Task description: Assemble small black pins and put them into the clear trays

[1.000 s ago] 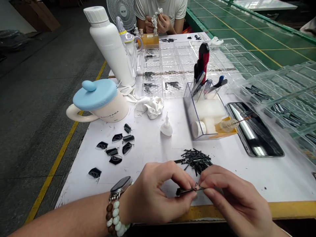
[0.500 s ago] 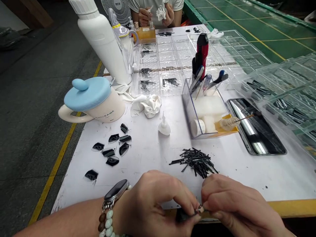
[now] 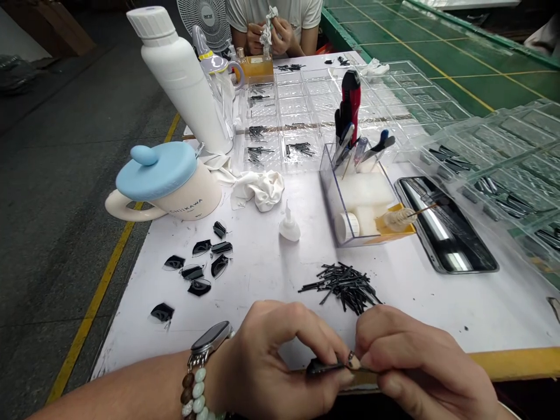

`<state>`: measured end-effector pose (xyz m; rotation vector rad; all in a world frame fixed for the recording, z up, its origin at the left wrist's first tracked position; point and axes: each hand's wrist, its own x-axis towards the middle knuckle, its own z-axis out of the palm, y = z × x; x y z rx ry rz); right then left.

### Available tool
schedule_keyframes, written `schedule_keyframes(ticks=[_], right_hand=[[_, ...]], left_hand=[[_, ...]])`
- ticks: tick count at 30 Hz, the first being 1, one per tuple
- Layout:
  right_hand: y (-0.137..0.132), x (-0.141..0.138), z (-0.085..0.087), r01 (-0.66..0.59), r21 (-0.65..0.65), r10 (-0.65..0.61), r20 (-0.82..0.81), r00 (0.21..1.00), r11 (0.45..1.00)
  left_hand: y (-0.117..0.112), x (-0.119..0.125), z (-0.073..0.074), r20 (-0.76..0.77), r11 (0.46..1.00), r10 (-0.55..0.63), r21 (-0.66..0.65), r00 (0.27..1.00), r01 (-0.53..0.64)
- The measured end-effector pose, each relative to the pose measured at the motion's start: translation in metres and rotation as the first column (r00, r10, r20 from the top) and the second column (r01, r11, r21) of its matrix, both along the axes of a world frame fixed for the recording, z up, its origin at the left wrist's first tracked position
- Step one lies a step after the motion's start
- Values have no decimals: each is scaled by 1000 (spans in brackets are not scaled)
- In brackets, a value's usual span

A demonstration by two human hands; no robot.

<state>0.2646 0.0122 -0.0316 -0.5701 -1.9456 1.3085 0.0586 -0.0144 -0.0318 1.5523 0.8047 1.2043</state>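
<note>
Observe left hand (image 3: 273, 361) and right hand (image 3: 422, 359) on near side of box (image 3: 331, 189), close together at near edge of counter (image 3: 258, 256). Find grip of left hand clamped on dark piece (image 3: 321, 367), between thumb and fingers. Find grip of right hand pinched on thin strip (image 3: 367, 370), just right of dark piece; cannot tell whether joined to it. Locate both well in front of box. Note watch (image 3: 213, 336) and bead bracelet (image 3: 198, 389) on left wrist.

Record heap of black sticks (image 3: 345, 286) just in front of box, lying crossed. Record small white bottle (image 3: 289, 226) near left side of box, upright, nozzle up. Count eight black tabs (image 3: 192, 272) well left of box, in loose cluster. List mug (image 3: 188, 195) with blue lid (image 3: 160, 170) also well left, and crumpled cloth (image 3: 262, 189) between mug and box. Record phone (image 3: 448, 227), flat, just right of box. Note pens (image 3: 345, 143) and red tool (image 3: 352, 105) standing in box. Note clear trays (image 3: 296, 106) beyond box, with black sticks in several compartments. See co-worker (image 3: 301, 13) farther beyond box, with white rag (image 3: 266, 34) held up.
</note>
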Motion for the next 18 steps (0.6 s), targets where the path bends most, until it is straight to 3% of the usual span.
schedule_keyframes(ticks=[14,18], right_hand=[[2,-1,0,-75,-20,75,-5,997,997],[5,-3,0,-52,-1,52,-11,999,999]], left_hand=[[-1,0,-4,5,996,-89,30,996,88],[0,1,-2,17,999,-51,2,999,51]])
